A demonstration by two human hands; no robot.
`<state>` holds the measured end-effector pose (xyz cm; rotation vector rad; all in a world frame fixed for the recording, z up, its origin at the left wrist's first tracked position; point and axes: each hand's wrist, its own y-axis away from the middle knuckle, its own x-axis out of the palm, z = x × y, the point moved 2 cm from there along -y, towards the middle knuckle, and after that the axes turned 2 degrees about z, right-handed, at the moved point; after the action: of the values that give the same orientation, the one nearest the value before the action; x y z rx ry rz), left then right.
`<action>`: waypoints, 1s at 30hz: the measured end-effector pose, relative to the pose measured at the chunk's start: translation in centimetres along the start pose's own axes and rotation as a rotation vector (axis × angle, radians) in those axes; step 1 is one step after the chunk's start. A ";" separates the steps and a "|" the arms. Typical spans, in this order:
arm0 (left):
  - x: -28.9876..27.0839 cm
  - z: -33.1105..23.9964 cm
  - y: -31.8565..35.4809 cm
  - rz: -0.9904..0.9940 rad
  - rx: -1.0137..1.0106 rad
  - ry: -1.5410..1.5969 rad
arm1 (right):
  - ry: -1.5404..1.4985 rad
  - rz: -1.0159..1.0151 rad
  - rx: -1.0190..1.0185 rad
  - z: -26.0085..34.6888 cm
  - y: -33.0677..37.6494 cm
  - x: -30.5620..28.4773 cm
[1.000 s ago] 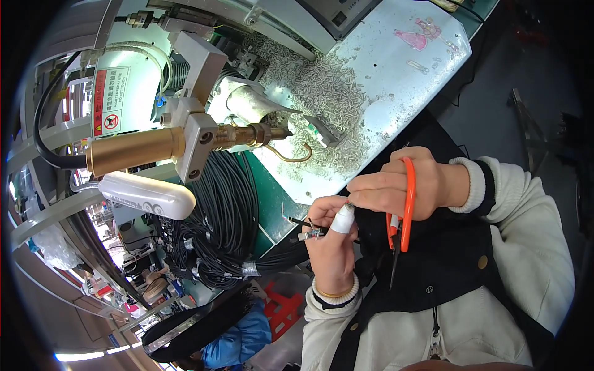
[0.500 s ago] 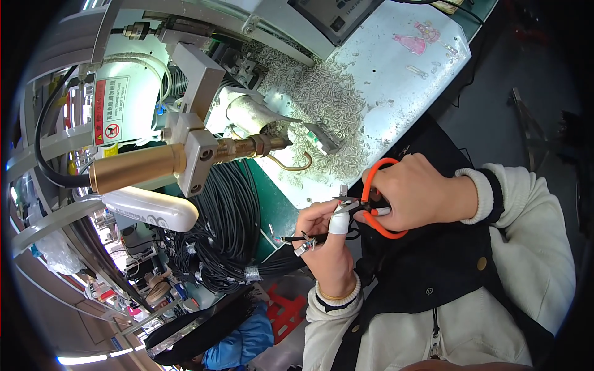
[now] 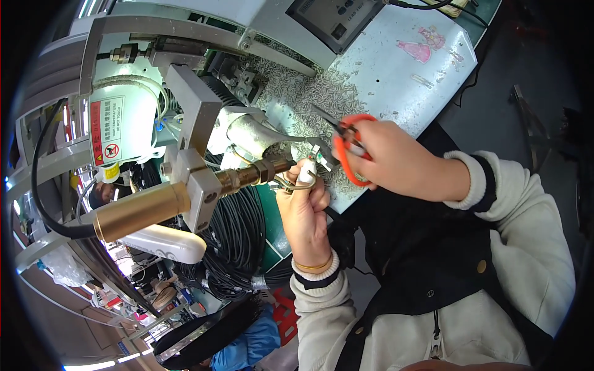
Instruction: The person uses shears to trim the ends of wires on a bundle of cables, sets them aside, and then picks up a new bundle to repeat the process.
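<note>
My left hand [image 3: 304, 216] is closed, its fingers pinched under the tip of the soldering iron [image 3: 281, 167]. A white cover [image 3: 306, 172] sits on its thumb. At the fingertips is a small metal connector [image 3: 316, 153], partly hidden, beside the bracket at the machine's nozzle. My right hand [image 3: 402, 154] grips orange-handled cutters [image 3: 352, 170], held just right of the left fingertips. Their narrow dark blades point up and left, over the metal bits. A curved brass tube [image 3: 291, 184] passes across my left fingers.
Many small metal bits [image 3: 297, 99] cover part of the white worktop [image 3: 396, 74]. A brass-coloured cylinder [image 3: 142, 213] and clamp block stand at the left, near a high-temperature warning label [image 3: 106, 130]. Bundled black cables [image 3: 238, 229] lie below. A person in a blue sleeve [image 3: 247, 346] is at bottom left.
My left hand has moved up and left to the soldering tip. My right hand has lifted the cutters away from the left thumb and moved up and left, their blades now over the metal bits.
</note>
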<state>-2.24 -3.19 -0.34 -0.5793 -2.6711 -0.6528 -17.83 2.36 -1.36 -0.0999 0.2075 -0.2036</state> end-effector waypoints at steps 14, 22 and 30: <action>-0.5 -0.7 -0.7 -0.050 -0.010 -0.104 | -0.201 0.174 0.210 0.5 -2.8 0.9; 0.0 -0.4 -0.1 -0.119 0.046 -0.162 | -0.168 0.153 0.188 0.7 -2.7 0.7; 0.5 -0.7 0.3 -0.100 0.067 -0.215 | -0.145 0.151 0.176 0.6 -2.5 0.8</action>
<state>-2.42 -3.10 0.55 -0.5281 -2.9261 -0.5528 -17.39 -0.16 -0.63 0.0759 0.0518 -0.0630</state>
